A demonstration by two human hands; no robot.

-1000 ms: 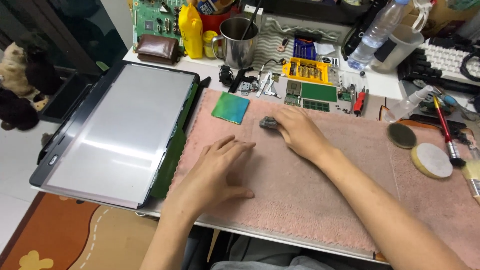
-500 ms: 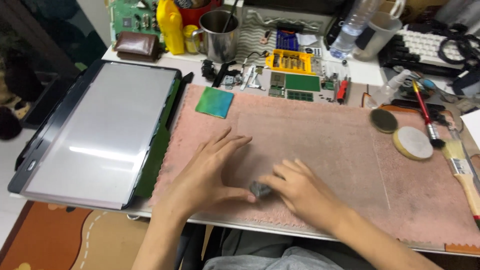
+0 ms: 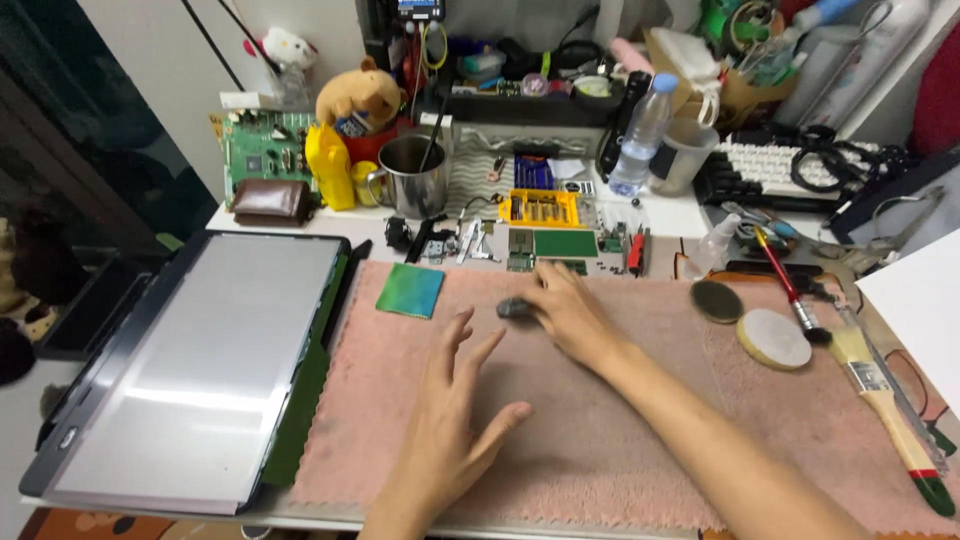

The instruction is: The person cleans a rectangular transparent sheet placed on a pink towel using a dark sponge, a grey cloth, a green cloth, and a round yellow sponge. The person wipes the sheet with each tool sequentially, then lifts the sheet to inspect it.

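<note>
Just above the middle of the frame the right hand lies curled over a small dark grey lump on the pink towel; the fingertips press on its right side and cover part of it, so its full shape is hard to make out, and I cannot tell whether the fingers grip it or only rest on it. The left hand, low in the centre, is spread flat and open on the towel with nothing in it, its wrist cut off by the bottom edge. A green square cloth lies on the towel up and to the left of both hands. At the left a flat screen panel lies face up on the worktop, its lower corner running out of the frame. Behind the towel sit a yellow case of small bits, a green circuit board and a steel mug; a yellow bottle stands to the left of the mug. At the right edge a paintbrush lies partly cut off, beside a round white pad and a round dark pad.
</note>
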